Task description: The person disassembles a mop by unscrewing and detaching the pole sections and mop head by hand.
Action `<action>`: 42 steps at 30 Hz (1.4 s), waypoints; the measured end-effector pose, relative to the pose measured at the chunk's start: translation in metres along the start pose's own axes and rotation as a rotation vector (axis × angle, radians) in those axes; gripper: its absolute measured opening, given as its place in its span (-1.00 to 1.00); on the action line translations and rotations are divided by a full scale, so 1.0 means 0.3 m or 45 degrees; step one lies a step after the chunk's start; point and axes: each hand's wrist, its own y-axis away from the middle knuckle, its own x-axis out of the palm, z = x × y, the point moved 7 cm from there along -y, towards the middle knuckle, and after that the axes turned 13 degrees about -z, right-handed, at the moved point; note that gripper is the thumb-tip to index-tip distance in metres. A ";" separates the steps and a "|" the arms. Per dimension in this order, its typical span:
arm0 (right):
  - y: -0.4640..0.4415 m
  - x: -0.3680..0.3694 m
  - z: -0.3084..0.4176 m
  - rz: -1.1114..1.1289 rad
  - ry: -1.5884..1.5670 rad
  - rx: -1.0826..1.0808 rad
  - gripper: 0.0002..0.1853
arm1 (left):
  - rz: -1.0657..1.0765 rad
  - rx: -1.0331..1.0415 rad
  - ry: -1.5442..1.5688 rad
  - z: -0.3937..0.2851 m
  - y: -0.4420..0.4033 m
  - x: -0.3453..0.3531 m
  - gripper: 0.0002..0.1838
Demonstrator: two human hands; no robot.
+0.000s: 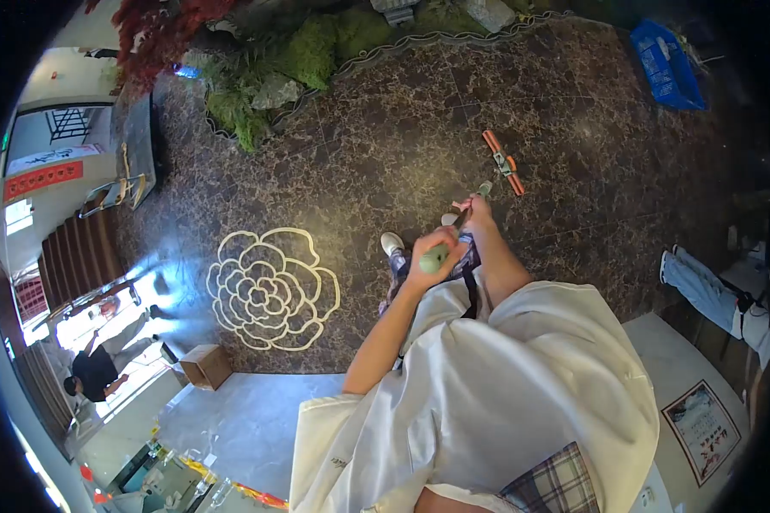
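My left hand (pixel 434 248) is wrapped round the upper part of a long-handled floor tool that looks like a mop, close to its pale green rounded end (pixel 434 259). Further down the pole, my right hand (pixel 476 212) grips it too. The pole points away from me, foreshortened, with a pale section (pixel 485 187) showing beyond my right hand. At its far end, an orange bar-shaped head (pixel 506 162) with a grey metal clamp in the middle is at the dark marbled floor (pixel 402 128). My shoe (pixel 392 244) shows beside my left hand.
A cream flower pattern (pixel 274 289) marks the floor at left. Mossy planting (pixel 312 53) with a scrolled edge borders the far side. A blue basket (pixel 667 64) stands far right. Near me are a grey surface (pixel 239 419) and cardboard box (pixel 205 367). People (pixel 98 372) are at left and right.
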 end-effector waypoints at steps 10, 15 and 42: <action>0.144 -0.280 -0.018 0.019 0.278 -0.186 -0.79 | 0.474 0.232 0.230 -0.137 0.149 -0.121 -0.61; 0.184 -0.368 -0.126 -0.018 0.435 -0.163 -0.77 | 0.425 0.209 0.293 -0.171 0.182 -0.214 -0.60; 0.327 -0.597 -0.613 0.002 0.213 0.025 -0.83 | 0.007 -0.091 0.133 -0.077 0.722 -0.487 -0.71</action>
